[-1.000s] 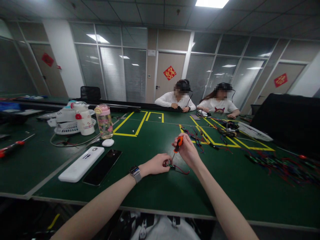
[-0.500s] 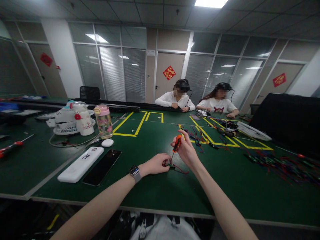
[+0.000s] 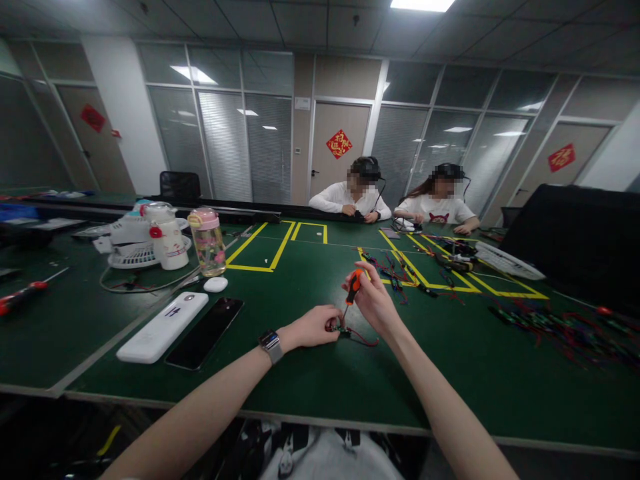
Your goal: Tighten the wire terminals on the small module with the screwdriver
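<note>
My right hand (image 3: 376, 299) is closed around the orange and black handle of a screwdriver (image 3: 354, 287). The screwdriver tilts slightly, its thin shaft pointing down to a small green circuit board (image 3: 343, 329) with red and dark wires. My left hand (image 3: 314, 327), a watch on its wrist, pinches the board from the left and steadies it on the green table (image 3: 320, 380). A red wire (image 3: 366, 341) trails to the right from the board. The exact spot under the screwdriver tip is too small to make out.
Left of my arms lie a white power bank (image 3: 163, 328), a black phone (image 3: 205, 333) and a white case (image 3: 215, 285). Bottles, including a pink-lidded one (image 3: 208, 243), stand behind. Wired boards (image 3: 555, 327) are heaped at right. Two people sit across. Another screwdriver (image 3: 30, 293) lies far left.
Both hands stay at the board with almost no movement. The screwdriver's handle leans very slightly differently; the view has shifted a little.
</note>
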Action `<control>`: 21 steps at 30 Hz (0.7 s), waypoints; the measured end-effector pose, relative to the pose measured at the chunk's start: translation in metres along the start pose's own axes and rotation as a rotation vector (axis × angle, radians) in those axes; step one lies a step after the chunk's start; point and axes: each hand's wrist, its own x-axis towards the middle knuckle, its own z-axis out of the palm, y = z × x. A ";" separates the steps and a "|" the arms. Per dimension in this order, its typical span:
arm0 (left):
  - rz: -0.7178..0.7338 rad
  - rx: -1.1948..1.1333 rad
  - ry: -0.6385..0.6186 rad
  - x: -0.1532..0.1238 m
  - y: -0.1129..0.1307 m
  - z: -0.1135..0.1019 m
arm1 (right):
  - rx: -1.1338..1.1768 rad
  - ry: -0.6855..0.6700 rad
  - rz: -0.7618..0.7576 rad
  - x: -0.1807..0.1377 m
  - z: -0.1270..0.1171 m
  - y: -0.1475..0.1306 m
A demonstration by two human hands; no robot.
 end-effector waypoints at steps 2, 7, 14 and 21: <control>0.004 -0.005 0.004 0.000 0.000 0.000 | 0.014 -0.016 0.001 0.000 0.002 -0.001; 0.012 -0.007 0.013 -0.001 0.000 0.000 | -0.010 -0.013 -0.023 0.000 0.001 -0.002; -0.009 0.004 -0.001 -0.001 0.001 -0.001 | 0.007 0.011 0.031 0.000 -0.003 -0.001; 0.002 0.005 -0.004 -0.001 0.000 0.000 | 0.062 -0.018 0.038 0.000 0.003 -0.002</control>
